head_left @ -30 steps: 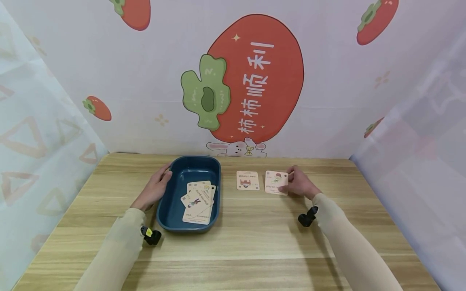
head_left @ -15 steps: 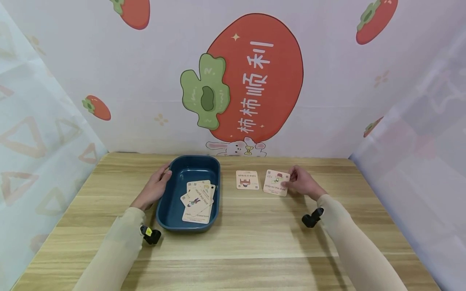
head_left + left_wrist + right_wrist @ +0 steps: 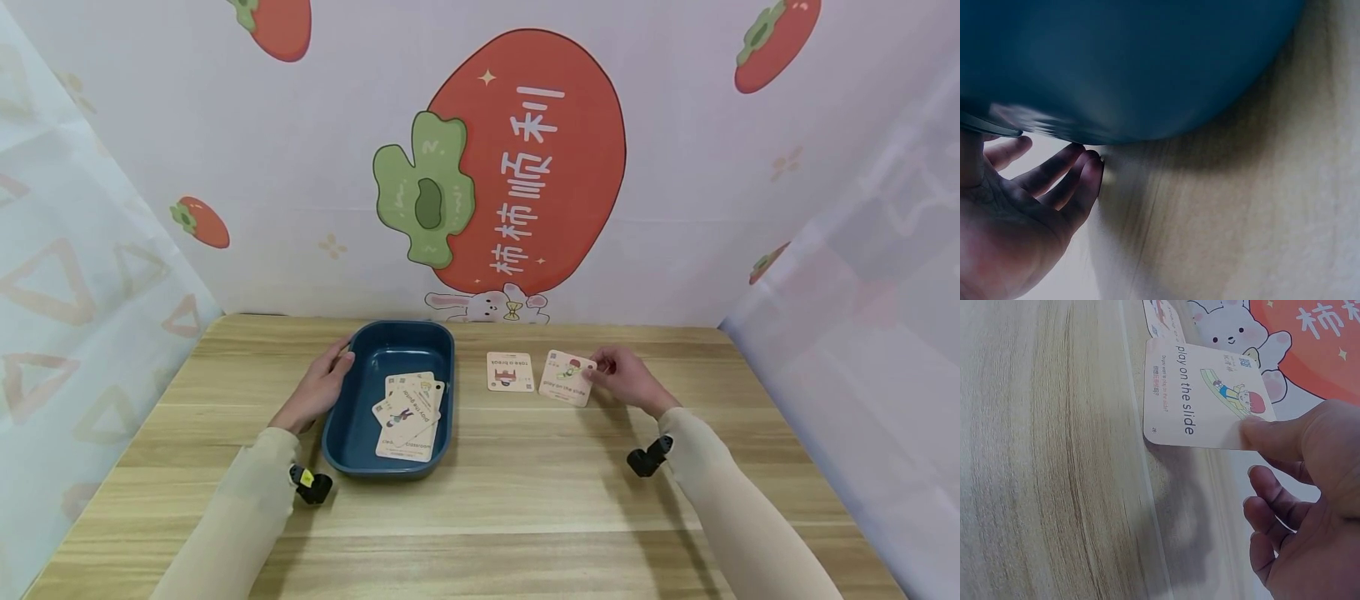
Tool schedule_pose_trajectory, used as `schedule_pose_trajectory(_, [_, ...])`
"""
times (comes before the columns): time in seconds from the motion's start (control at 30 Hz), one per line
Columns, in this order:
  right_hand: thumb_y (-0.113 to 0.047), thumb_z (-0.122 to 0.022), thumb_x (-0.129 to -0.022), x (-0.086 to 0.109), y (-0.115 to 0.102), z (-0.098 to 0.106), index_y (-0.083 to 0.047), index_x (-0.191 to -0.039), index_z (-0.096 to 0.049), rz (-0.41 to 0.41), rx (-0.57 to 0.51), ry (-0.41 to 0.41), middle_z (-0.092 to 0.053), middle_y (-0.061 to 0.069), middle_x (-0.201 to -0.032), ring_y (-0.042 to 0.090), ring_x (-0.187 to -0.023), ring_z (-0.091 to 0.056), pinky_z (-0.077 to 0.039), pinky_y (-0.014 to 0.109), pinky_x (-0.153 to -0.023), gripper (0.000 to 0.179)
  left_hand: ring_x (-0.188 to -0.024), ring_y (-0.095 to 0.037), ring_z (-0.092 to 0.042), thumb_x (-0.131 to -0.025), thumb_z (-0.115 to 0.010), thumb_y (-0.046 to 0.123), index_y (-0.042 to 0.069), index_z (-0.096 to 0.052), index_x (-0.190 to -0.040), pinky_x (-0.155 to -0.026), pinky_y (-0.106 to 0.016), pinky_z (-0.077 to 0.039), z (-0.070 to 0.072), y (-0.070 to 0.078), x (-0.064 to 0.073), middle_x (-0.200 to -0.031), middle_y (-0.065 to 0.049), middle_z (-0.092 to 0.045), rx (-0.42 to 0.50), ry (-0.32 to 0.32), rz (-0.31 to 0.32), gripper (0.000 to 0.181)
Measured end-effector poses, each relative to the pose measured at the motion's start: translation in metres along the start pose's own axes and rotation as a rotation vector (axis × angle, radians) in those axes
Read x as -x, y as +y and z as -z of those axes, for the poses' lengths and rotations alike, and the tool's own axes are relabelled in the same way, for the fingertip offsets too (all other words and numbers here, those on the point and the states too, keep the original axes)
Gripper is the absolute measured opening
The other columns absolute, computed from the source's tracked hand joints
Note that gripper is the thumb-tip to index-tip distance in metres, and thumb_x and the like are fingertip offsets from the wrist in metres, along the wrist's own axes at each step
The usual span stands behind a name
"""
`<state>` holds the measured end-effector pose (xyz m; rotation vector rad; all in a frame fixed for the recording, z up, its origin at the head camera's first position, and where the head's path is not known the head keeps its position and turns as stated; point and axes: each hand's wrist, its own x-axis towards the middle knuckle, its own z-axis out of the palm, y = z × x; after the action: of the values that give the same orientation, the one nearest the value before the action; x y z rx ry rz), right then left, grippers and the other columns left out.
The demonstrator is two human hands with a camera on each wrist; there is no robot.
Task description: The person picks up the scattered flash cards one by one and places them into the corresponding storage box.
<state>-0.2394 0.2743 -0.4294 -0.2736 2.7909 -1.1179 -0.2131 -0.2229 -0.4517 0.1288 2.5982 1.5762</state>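
My left hand (image 3: pixel 318 389) holds the left side of a deep blue plastic tray (image 3: pixel 341 457). In the left wrist view, its fingers (image 3: pixel 1075 187) touch the tray's outer wall, and the thumb goes behind the rim. Several picture cards (image 3: pixel 408 417) lie overlapping inside the tray. My right hand (image 3: pixel 630 382) pinches a square card (image 3: pixel 566 379) printed "play on the slide" by its right edge. The right wrist view shows this card (image 3: pixel 1197 400) tilted up, with the thumb across its face. Just left of it, a "take a break" card (image 3: pixel 510 372) lies flat on the table.
The wooden table (image 3: pixel 480 508) meets a white backdrop (image 3: pixel 675 208) printed with persimmons and a rabbit. Pale cloth hangs at both sides. A small black wrist camera (image 3: pixel 649 457) sits below the right wrist, another camera (image 3: pixel 311 486) below the left.
The card in my right hand has shifted slightly left and turned a little, showing its whole caption. My right wrist has moved slightly right. The left hand and tray stay still.
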Motion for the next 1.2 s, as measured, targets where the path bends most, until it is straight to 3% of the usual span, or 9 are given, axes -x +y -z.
schedule_pose_trajectory(0.6, [-0.016, -0.062, -0.103, 0.012, -0.015, 0.005, 0.005, -0.113, -0.063, -0.033, -0.157, 0.004, -0.059, 0.012, -0.096, 0.024, -0.087, -0.049, -0.042, 0.031, -0.068, 0.024, -0.136, -0.048, -0.042, -0.113, -0.029, 0.034, 0.006, -0.018, -0.162, -0.111, -0.064, -0.033, 0.001, -0.002, 0.0, -0.152, -0.032, -0.038, -0.014, 0.003, -0.003, 0.057])
schedule_pose_trajectory(1.2, [-0.019, -0.062, -0.103, 0.018, -0.057, 0.01, 0.0, -0.108, -0.061, 0.047, -0.252, 0.055, -0.061, 0.015, -0.103, 0.03, -0.095, -0.053, -0.042, 0.037, -0.077, 0.019, -0.133, -0.048, -0.045, -0.114, -0.03, 0.031, 0.005, -0.019, -0.162, -0.11, -0.064, -0.035, 0.001, -0.001, -0.001, -0.147, -0.033, -0.043, -0.007, 0.008, -0.018, 0.056])
